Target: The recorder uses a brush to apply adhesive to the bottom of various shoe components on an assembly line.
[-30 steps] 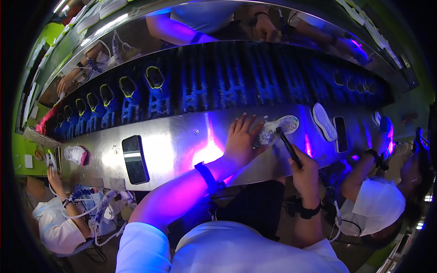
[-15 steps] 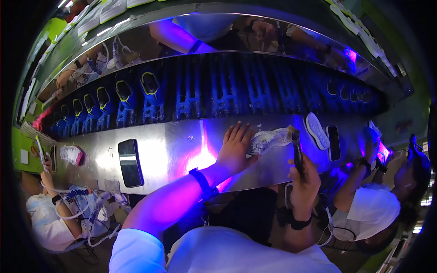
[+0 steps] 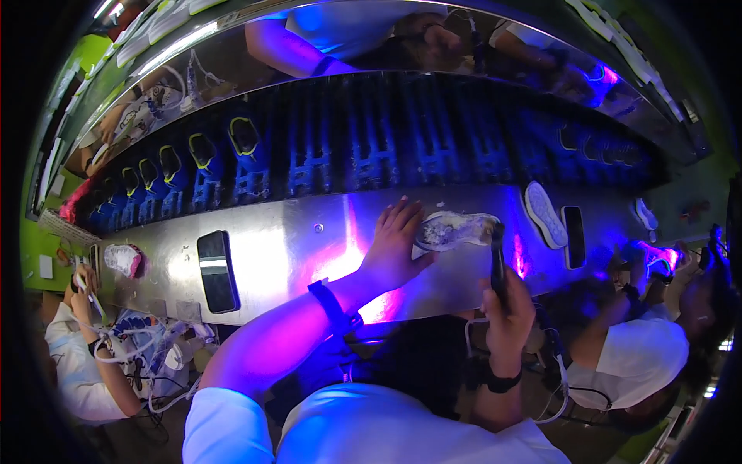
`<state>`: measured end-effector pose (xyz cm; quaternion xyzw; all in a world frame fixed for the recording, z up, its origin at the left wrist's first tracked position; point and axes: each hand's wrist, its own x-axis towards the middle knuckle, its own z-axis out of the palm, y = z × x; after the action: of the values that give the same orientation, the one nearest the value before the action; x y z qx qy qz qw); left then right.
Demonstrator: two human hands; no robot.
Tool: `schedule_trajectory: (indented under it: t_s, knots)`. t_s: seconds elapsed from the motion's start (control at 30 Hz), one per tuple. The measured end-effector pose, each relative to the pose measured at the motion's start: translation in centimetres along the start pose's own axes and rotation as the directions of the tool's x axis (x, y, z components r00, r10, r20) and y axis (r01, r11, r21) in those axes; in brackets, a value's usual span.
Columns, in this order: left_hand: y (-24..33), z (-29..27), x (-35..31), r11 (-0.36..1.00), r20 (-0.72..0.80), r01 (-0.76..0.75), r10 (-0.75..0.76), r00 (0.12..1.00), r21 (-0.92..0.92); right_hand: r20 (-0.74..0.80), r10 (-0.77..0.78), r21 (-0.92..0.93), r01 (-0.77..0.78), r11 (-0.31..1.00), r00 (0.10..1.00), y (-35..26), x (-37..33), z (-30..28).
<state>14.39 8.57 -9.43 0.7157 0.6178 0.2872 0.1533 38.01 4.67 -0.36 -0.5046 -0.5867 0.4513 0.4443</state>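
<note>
A whitish shoe sole (image 3: 450, 232) lies on the metal bench in front of me, its inner side rough and smeared. My left hand (image 3: 394, 251) lies at the sole's left end with fingers stretched out, the thumb by its near edge. In my right hand (image 3: 508, 311) is a brush (image 3: 498, 267) with a dark handle, held nearly upright. Its bristles touch the sole's right end. To the right of the brush rests a second white sole (image 3: 545, 215), apart from both hands.
Beyond the bench (image 3: 270, 220) runs a conveyor (image 3: 375, 139) with blue racks and several blue shoes (image 3: 202, 152). One phone (image 3: 218, 271) lies left of my arm, another (image 3: 573, 236) beside the white sole. A pink-edged sole (image 3: 124, 261) lies far left. Co-workers sit on both sides.
The sole under the brush lies flatter, and the brush handle stands more upright. The left co-worker's hand has come down. At far right, a small sole now shows on the bench, apart from that co-worker's hand.
</note>
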Motion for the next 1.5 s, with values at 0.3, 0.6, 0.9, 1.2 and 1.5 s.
schedule_trajectory:
  t_s: [0.3, 0.6, 0.9, 1.2, 1.5]
  knots:
    - [-2.5, -10.3, -7.5, 0.479, -0.182, 0.199, -0.636, 0.75, -0.855, 0.08, 0.05, -0.195, -0.034, 0.98, 0.996, 3.1, 3.1, 0.2]
    - [-5.4, -9.2, -15.4, 0.967, -0.438, 0.245, -0.251, 0.863, -0.071, -0.045, -0.28, -0.676, 0.177, 0.716, 0.959, 0.9, -4.3, 0.1]
    - [-7.3, -7.5, -18.0, 0.962, -0.47, 0.232, -0.138, 0.872, 0.147, -0.112, -0.032, -0.274, 0.0, 0.962, 0.993, 3.3, -16.2, -0.2]
    - [-7.1, -7.5, -18.6, 0.972, -0.459, 0.212, -0.142, 0.877, 0.104, -0.02, -0.025, -0.05, 0.024, 0.998, 0.999, -1.6, -18.8, 1.2]
    - [-6.1, -6.8, -18.8, 0.962, -0.471, 0.221, -0.122, 0.874, 0.16, 0.155, -0.253, -0.532, 0.296, 0.793, 0.955, 1.4, -10.4, 4.1]
